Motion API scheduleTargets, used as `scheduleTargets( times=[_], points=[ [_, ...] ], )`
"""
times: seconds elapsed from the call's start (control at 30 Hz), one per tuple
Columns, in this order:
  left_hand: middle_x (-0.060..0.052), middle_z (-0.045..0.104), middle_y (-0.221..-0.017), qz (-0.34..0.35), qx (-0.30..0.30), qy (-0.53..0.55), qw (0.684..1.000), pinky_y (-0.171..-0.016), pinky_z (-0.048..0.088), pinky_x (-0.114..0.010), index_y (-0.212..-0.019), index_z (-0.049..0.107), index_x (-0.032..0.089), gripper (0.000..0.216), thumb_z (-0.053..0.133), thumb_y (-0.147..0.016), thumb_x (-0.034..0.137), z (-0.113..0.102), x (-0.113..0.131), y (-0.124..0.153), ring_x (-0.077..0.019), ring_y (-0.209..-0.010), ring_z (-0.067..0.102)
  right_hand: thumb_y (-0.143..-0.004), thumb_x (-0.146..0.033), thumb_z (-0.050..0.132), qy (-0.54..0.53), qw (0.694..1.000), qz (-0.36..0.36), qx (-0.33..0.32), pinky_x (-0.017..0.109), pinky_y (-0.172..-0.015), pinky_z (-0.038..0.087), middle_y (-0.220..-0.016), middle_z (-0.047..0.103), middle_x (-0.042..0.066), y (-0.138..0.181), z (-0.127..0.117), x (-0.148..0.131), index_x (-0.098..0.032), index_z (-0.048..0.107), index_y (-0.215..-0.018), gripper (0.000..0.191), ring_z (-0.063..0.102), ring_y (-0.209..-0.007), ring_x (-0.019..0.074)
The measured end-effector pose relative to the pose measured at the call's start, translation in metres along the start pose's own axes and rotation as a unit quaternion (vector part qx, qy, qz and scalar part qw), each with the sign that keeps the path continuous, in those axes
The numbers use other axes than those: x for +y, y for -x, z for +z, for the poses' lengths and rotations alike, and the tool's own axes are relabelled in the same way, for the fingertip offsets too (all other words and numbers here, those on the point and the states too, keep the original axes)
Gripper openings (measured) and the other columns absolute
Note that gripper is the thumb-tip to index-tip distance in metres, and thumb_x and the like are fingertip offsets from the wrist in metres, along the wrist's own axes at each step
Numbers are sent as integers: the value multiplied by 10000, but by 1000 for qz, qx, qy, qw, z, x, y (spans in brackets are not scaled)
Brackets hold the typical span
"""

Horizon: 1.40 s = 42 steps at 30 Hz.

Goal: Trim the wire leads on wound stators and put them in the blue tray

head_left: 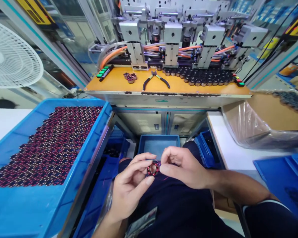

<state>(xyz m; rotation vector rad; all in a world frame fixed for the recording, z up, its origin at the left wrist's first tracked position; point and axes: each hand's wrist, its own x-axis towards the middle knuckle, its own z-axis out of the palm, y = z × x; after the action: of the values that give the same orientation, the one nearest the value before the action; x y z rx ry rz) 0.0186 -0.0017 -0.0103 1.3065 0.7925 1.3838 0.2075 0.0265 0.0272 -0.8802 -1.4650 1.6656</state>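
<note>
My left hand (131, 188) pinches a small round coil (153, 169), wound with red wire, between thumb and fingers above my lap. My right hand (182, 167) meets it from the right, fingers curled and pressed against the same coil's edge. A thin red wire trails from the coil. Both hands hover over my dark trousers, in front of a small blue bin (159, 145) under the bench.
A big blue tray (20, 211) of many similar coils lies at left. The orange bench (119, 82) holds pliers (156, 80), three loose coils (130, 77) and rows of dark coils (203, 76) below a machine. A plastic-lined box (265, 122) and blue bins (283, 175) stand right; a fan (12, 56) far left.
</note>
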Motion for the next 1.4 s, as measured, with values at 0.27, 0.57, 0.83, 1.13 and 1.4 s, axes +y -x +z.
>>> scheduleTargets(
  times=[0.27, 0.57, 0.83, 1.13, 1.4],
  points=[
    [-69, 676, -1036, -44, -5, 23, 999, -769, 559, -216, -1044, 754, 247, 313, 777, -756, 127, 1, -7, 0, -155, -934, 661, -837, -260, 618, 5, 998, 53, -33, 208, -580, 367, -651, 534, -26, -5, -5, -2, -138, 561, -710, 185, 462, -604, 82],
    [-70, 730, -1009, -75, -27, 45, 996, -798, 554, -201, -980, 774, 221, 253, 772, -752, 113, 3, 2, -3, -150, -930, 692, -798, -218, 681, 11, 994, 88, -66, 187, -579, 380, -668, 548, -35, -8, -14, -14, -127, 592, -721, 149, 475, -604, 70],
    [-93, 751, -994, -135, -55, 62, 987, -714, 558, -211, -958, 797, 223, 252, 810, -716, 157, -1, 4, -3, -158, -828, 698, -819, -246, 675, 103, 992, 48, -62, 210, -628, 444, -716, 594, -11, -17, -38, -17, -136, 625, -764, 133, 532, -647, 92],
    [-21, 761, -783, -179, -98, 96, 974, -551, 517, -182, -1015, 794, 291, 338, 811, -710, 147, 9, 9, -5, -100, -581, 633, -897, -181, 655, 173, 959, -118, -190, 245, -747, 468, -804, 598, 1, -33, -26, -25, -143, 648, -767, 136, 576, -761, 111],
    [-96, 766, -979, -107, -20, 33, 993, -625, 567, -193, -948, 801, 225, 271, 829, -689, 151, 0, 5, 3, -156, -748, 718, -865, -205, 641, 169, 985, -4, -29, 213, -645, 439, -733, 615, -12, -9, -22, -30, -147, 639, -722, 155, 544, -672, 97]
  ],
)
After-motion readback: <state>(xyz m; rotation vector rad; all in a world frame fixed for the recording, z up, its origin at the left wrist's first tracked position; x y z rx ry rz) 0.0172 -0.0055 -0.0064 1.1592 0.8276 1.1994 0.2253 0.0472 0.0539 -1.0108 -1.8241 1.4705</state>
